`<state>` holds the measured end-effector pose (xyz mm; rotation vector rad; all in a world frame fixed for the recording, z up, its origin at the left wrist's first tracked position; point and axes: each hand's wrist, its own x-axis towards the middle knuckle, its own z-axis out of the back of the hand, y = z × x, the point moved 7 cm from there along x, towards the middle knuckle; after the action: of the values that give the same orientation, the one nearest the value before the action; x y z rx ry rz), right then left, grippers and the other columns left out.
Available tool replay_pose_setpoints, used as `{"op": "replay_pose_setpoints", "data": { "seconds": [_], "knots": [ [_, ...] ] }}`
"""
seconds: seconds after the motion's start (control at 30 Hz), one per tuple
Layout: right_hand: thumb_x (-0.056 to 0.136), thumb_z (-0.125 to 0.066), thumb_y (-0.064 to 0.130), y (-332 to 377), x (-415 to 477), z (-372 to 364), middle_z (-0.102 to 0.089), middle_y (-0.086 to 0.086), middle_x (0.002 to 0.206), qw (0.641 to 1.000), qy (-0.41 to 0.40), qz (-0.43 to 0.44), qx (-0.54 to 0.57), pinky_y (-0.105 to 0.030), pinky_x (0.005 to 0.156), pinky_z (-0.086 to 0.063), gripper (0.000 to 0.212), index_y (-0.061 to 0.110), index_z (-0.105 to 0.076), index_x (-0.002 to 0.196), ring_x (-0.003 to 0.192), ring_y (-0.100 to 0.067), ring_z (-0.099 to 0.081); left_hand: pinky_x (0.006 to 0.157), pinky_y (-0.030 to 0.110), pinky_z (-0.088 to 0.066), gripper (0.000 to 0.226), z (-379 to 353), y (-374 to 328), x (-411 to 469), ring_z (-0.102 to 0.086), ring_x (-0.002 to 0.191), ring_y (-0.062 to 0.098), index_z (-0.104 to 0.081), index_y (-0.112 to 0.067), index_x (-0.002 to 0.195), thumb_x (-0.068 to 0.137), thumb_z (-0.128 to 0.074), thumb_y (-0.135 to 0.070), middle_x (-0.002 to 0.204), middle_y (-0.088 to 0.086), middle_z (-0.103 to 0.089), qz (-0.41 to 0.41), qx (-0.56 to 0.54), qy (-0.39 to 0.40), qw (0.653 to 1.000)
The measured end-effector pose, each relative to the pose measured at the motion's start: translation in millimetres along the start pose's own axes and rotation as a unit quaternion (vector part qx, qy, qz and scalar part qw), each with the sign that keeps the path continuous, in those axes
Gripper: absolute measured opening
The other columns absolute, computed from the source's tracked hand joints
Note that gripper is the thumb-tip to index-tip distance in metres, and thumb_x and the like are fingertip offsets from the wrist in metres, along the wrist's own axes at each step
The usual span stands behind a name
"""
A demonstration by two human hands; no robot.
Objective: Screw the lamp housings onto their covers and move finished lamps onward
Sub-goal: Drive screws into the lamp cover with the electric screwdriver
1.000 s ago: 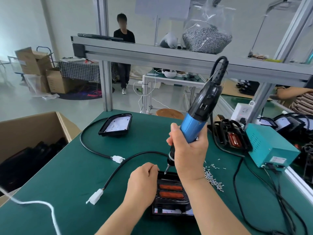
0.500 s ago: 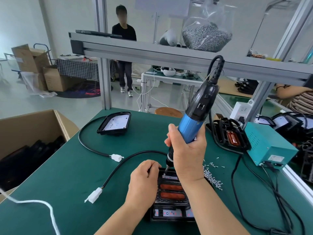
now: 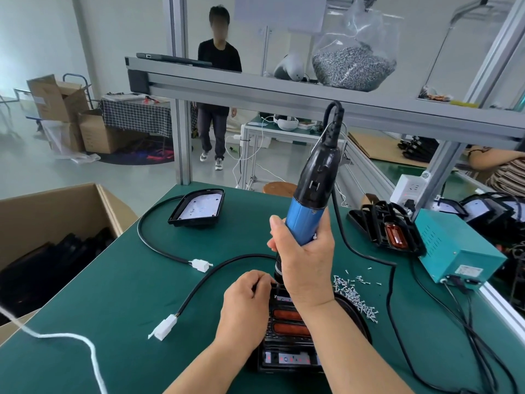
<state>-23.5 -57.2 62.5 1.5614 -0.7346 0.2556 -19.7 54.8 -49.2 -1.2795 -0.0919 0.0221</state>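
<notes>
Screwdriver (image 3: pixel 305 220) lowered onto lamp housing's (image 3: pixel 287 328) far edge, gripped by right hand (image 3: pixel 305 268); left hand (image 3: pixel 244 302) steadies alongside, grasp indiscernible.

Open cardboard box (image 3: pixel 51 211) left of green table (image 3: pixel 113 294), white rope (image 3: pixel 61 335) across its near corner, person in black (image 3: pixel 218 66) standing beyond
</notes>
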Motion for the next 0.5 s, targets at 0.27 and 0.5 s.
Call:
{"op": "replay_pose_setpoints", "data": {
  "seconds": [0.27, 0.5],
  "knots": [
    [0.077, -0.075, 0.034, -7.3, -3.5, -6.5, -0.053, -0.005, 0.068, 1.000, 0.009, -0.003, -0.024, -0.030, 0.054, -0.054, 0.029, 0.033, -0.057, 0.101, 0.063, -0.040, -0.056, 0.051, 0.026, -0.033, 0.028, -0.5, 1.4, 1.1, -0.036, 0.053, 0.009, -0.058, -0.014, 0.075, 0.094, -0.045, -0.030, 0.069, 0.003, -0.058, 0.007, 0.003, 0.000, 1.000],
    [0.076, -0.074, 0.036, -11.6, -8.4, -7.2, -0.053, -0.018, 0.070, 0.999, 0.013, -0.016, -0.040, -0.034, 0.049, -0.049, 0.024, 0.043, -0.056, 0.090, 0.060, -0.040, -0.051, 0.041, 0.017, -0.023, 0.029, -2.7, 1.5, 1.7, -0.025, 0.049, 0.009, -0.041, -0.009, 0.067, 0.093, -0.046, -0.020, 0.053, -0.009, -0.037, 0.007, 0.015, -0.004, 1.000]
  ]
}}
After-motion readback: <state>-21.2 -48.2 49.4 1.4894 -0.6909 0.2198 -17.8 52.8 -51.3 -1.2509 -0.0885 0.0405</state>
